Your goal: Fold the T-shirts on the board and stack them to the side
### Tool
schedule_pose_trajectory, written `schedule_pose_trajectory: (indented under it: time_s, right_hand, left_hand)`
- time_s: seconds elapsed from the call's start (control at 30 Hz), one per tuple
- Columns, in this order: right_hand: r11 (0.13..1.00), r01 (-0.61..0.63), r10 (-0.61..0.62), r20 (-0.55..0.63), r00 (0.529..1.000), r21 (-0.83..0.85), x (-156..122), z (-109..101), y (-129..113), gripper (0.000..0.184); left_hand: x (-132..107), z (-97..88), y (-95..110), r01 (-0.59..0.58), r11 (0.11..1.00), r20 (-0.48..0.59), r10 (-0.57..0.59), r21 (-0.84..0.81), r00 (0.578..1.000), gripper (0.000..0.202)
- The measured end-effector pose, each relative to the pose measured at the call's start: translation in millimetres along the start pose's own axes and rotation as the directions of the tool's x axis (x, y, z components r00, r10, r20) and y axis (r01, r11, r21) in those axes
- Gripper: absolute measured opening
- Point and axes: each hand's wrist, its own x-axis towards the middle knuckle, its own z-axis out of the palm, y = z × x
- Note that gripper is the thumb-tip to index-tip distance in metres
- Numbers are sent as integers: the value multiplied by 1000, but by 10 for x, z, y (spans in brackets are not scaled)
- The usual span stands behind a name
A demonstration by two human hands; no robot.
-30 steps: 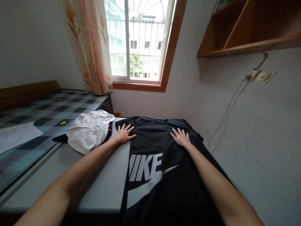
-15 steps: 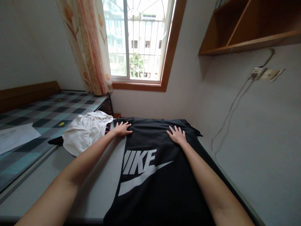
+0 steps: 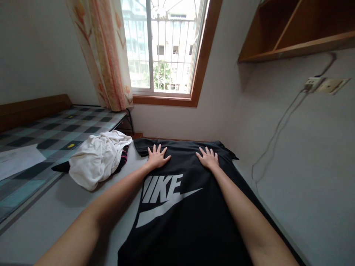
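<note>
A black T-shirt (image 3: 191, 221) with large pale lettering and a swoosh lies spread over a light-coloured table, its collar end toward the window. My left hand (image 3: 158, 157) rests flat on its upper left part, fingers spread. Flat on the upper right part lies my right hand (image 3: 208, 158), fingers also apart. Neither hand grips the cloth. The left sleeve (image 3: 142, 146) shows beyond my left hand, lying on the table. Part of the lettering at the left edge is cut off by a fold in the shirt.
Left of the shirt sits a crumpled white garment (image 3: 94, 159) with dark cloth under it. A checked bed surface (image 3: 63, 127) with a paper sheet (image 3: 20, 160) adjoins the table. A wall shelf (image 3: 299, 48) hangs upper right, above a socket (image 3: 313, 84) with a dangling cable.
My left hand has moved right, from the shirt's left sleeve area onto its upper body. The left sleeve now lies more in view. My right hand stays nearly in place.
</note>
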Motion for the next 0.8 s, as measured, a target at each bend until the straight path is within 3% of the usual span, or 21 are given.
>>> schedule_pose_trajectory:
  time_s: [0.13, 0.27, 0.33, 0.43, 0.53, 0.6, 0.67, 0.73, 0.8]
  right_hand:
    - [999, 28, -28, -11, 1000, 23, -107, 21, -106, 68]
    - [1000, 13, -13, -32, 999, 5, -263, 42, -109, 71]
    - [1000, -23, 23, -30, 999, -5, -308, 37, -88, 72]
    - [1000, -21, 21, -7, 1000, -8, -296, 15, -72, 71]
    - [1000, -7, 7, 4, 1000, -6, -227, 4, -77, 72]
    - [1000, 0, 0, 1, 1000, -4, -188, 12, -77, 72]
    - [1000, 2, -2, -6, 1000, -1, -174, 26, -70, 72]
    - [1000, 17, -16, -47, 999, 8, -196, 30, -67, 69]
    - [997, 83, -81, -160, 984, 6, -263, 9, -89, 62]
  left_hand:
    - [195, -65, -189, -20, 999, 31, 19, 27, 999, 76]
    - [264, -85, -237, -21, 999, 21, 21, 39, 1000, 73]
    - [220, -76, -208, -2, 999, -28, 3, 35, 1000, 70]
    - [51, -74, -141, 12, 1000, -192, -8, 20, 981, 57]
    - [-222, -110, -107, -199, 980, -277, 193, 4, 941, 46]
    - [-426, -152, -123, -383, 923, -231, 366, -32, 901, 43]
    - [-604, -198, -162, -483, 871, -141, 468, -91, 872, 44]
    - [-724, -233, -207, -494, 858, -61, 491, -141, 869, 49]
    - [-775, -248, -236, -454, 876, -33, 455, -165, 890, 53]
